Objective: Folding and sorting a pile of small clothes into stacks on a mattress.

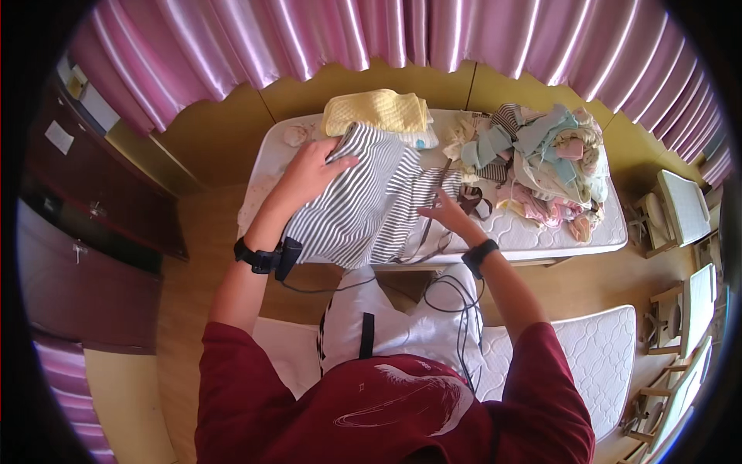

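Observation:
A grey-and-white striped cloth garment (353,191) lies partly raised over the near left side of a white mattress (278,145). My left hand (316,174) grips its upper left edge, thumb on top, some fingers hidden behind the fabric. To the right, my right hand (449,211) hovers by the garment's striped right part with fingers spread. A thin brown strap (445,171) runs down past those fingers; whether they touch it is unclear. Behind the stripes sits a folded yellow quilted cloth (377,110) on top of other pale cloth.
A heap of mixed clothes (539,145) covers the mattress's right part. Black cables (464,301) hang from my wrists across my lap. I sit on another white mattress (585,354). Pink curtains (394,35) hang beyond, dark cabinets (98,203) stand left, and folding chairs (684,209) line the right.

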`<state>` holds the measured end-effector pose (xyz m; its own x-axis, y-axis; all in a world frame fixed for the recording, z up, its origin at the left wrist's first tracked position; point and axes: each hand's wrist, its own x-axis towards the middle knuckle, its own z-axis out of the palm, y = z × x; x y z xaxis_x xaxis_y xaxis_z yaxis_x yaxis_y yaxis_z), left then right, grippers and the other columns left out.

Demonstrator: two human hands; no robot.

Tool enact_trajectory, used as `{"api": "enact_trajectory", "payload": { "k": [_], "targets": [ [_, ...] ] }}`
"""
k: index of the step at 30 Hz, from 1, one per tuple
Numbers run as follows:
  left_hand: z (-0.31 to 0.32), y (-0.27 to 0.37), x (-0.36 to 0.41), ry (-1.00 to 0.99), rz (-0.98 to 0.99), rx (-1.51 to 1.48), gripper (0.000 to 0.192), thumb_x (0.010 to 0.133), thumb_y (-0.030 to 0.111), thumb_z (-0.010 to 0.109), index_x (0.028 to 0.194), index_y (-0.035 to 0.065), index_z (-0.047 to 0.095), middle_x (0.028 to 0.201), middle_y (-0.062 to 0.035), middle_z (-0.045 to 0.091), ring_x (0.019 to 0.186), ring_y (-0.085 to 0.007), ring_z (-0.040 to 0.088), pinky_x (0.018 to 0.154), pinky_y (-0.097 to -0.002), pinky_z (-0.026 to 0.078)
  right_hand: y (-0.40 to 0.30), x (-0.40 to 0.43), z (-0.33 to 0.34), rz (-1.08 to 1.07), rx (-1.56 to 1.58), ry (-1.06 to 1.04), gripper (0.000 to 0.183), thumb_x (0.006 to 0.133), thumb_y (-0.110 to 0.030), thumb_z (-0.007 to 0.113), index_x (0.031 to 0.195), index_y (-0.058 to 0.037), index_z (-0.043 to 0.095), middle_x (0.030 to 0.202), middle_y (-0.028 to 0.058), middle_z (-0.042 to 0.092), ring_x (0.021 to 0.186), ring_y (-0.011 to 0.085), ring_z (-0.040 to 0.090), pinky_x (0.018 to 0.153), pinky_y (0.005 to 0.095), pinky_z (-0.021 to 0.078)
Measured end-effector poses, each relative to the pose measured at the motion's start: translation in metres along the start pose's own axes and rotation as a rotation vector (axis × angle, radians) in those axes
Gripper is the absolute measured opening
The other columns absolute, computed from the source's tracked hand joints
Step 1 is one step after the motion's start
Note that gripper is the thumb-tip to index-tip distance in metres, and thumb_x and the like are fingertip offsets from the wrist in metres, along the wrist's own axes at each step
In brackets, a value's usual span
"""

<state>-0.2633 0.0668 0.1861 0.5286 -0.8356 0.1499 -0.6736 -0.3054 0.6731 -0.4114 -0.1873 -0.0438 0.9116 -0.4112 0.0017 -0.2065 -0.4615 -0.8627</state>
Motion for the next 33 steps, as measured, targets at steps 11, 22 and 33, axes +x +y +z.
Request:
{"api": "enact_trajectory", "payload": {
  "k": [11, 22, 33],
  "targets": [
    [-0.107, 0.067, -0.019, 0.395, 0.21, 0.2, 0.037, 0.082, 0.027, 0.067, 0.106, -0.0013, 0.063, 0.086, -0.012, 0.068, 0.078, -0.0157, 0.062, 0.074, -0.0281, 0.047, -0.168, 0.033, -0.055, -0.369, 0.097, 0.119, 0.1, 0.054, -0.03, 0.088, 0.132, 0.0038, 0.036, 0.121, 0.0211, 0.053, 0.113, 0.0286, 0.053, 0.096, 0.0351, 0.0424],
    [-0.213, 0.06, -0.004, 0.794, 0.091, 0.617, 0.046, 0.084, 0.037, 0.061, 0.11, -0.0008, 0.061, 0.096, -0.0193, 0.066, 0.086, -0.0284, 0.065, 0.078, -0.0353, 0.049, -0.285, 0.081, -0.074, -0.585, -0.146, 0.265, 0.034, 0.073, -0.027, 0.074, 0.092, 0.0008, 0.067, 0.08, 0.0171, 0.066, 0.073, 0.028, 0.064, 0.069, 0.0369, 0.0497],
    [-0.21, 0.153, -0.055, 0.963, 0.41, 0.679, 0.031, 0.08, 0.018, 0.066, 0.108, 0.0054, 0.064, 0.097, -0.0158, 0.066, 0.087, -0.0257, 0.065, 0.074, -0.0327, 0.05, -0.331, 0.057, -0.119, -0.723, -0.131, 0.451, 0.03, 0.076, -0.025, 0.072, 0.092, 0.0004, 0.067, 0.07, 0.0133, 0.065, 0.063, 0.0203, 0.062, 0.062, 0.0332, 0.0483]
  ]
}}
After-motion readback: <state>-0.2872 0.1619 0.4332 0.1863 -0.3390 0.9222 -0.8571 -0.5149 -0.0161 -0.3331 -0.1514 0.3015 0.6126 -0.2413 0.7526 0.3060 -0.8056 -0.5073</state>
